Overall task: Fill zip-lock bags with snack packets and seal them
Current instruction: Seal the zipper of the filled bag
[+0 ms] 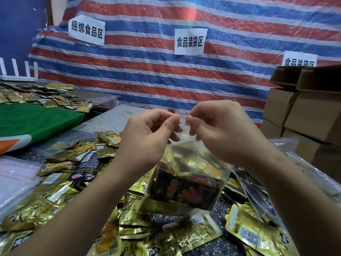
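The left hand [147, 133] pinches the red zip strip [182, 117] of the clear plastic zip-lock bag [186, 174], which hangs full of gold foil snack packets above the loose packets on the table. The strip runs left to right. The right hand [219, 130] pinches it just beside the left, thumbs nearly touching, so either hand could slide outward to seal.
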